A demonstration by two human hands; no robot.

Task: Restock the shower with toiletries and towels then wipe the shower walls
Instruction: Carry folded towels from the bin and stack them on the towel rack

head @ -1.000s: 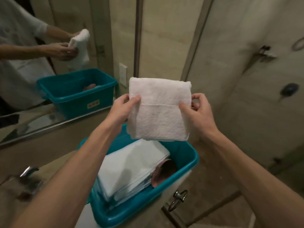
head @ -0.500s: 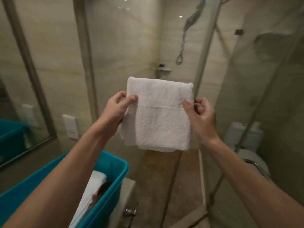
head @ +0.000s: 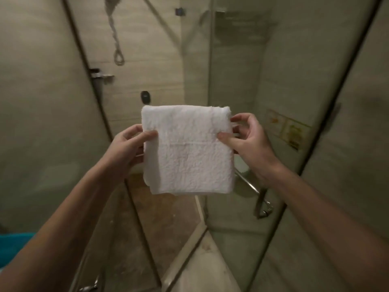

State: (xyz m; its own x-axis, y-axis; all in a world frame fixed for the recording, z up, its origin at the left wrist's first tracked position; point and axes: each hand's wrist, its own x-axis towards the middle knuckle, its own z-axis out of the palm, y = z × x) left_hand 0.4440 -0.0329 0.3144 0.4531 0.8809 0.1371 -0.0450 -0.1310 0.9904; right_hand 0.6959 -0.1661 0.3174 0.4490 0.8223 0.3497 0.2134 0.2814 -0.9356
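Between both hands (head: 126, 150) (head: 248, 142), a folded white towel (head: 187, 150).

1. Beige tiled walls (head: 147, 45) with faint level bands close in the shower stall under dim, warm light.
2. A glass door (head: 242, 66) with dark metal edges stands open; a yellow sticker (head: 291, 131) shows on it.
3. A shower hose (head: 117, 49) loops down the back wall above a small metal shelf (head: 104, 76) and a dark round knob (head: 145, 97).
4. The floor (head: 164, 209) is mottled brown stone behind a pale raised sill (head: 185, 247).
5. A chrome door handle (head: 255, 190) slants low on the glass.
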